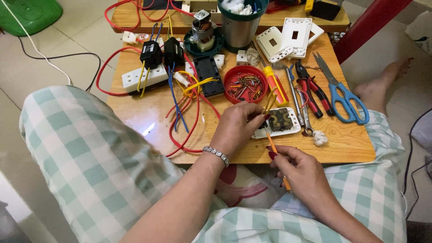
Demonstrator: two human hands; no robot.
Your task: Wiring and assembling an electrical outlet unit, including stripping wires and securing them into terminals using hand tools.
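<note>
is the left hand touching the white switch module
Touching: in the head view the left hand has fingertips resting on the white switch module at its left end.

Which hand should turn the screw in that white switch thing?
Probably the right hand: it grips the orange screwdriver, tip at the white switch. The left hand steadies it.

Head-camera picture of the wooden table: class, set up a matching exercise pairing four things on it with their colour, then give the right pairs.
Things:
1. Scissors handles
2. Round dish of screws
3. Power strip
4. Thin screwdriver in the right hand

Colours:
A. white
B. orange
C. blue
D. red

Pairs: 1-C, 2-D, 3-A, 4-B.

The left hand steadies the switch module at the table's near edge.
</note>
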